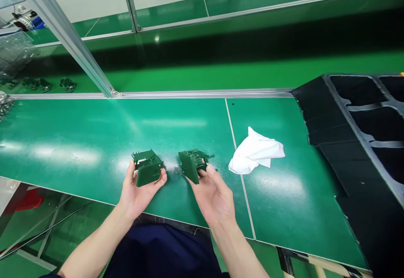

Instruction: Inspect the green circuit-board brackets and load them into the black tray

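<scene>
In my left hand [140, 194] is a dark green plastic part [149, 173] with a flat panel and thin prongs along its top. My thumb and fingers grip it at the sides. My right hand [217, 194] holds a similar dark green part [190, 165], its flat face turned left and its ribbed, pronged side towards the right. Both parts are held just above the green table [183, 118], with a gap between them. Small dark crumbs lie on the table in that gap. A crumpled white cloth [255, 152] lies to the right of my right hand, apart from it.
A black divider box [328, 114] with grey-edged compartments stands on the right. A metal frame rail [202, 94] runs along the table's back edge, joined by a slanting post [69, 38]. Several dark green parts [67, 85] and clear plastic bags [17, 53] lie beyond it at left.
</scene>
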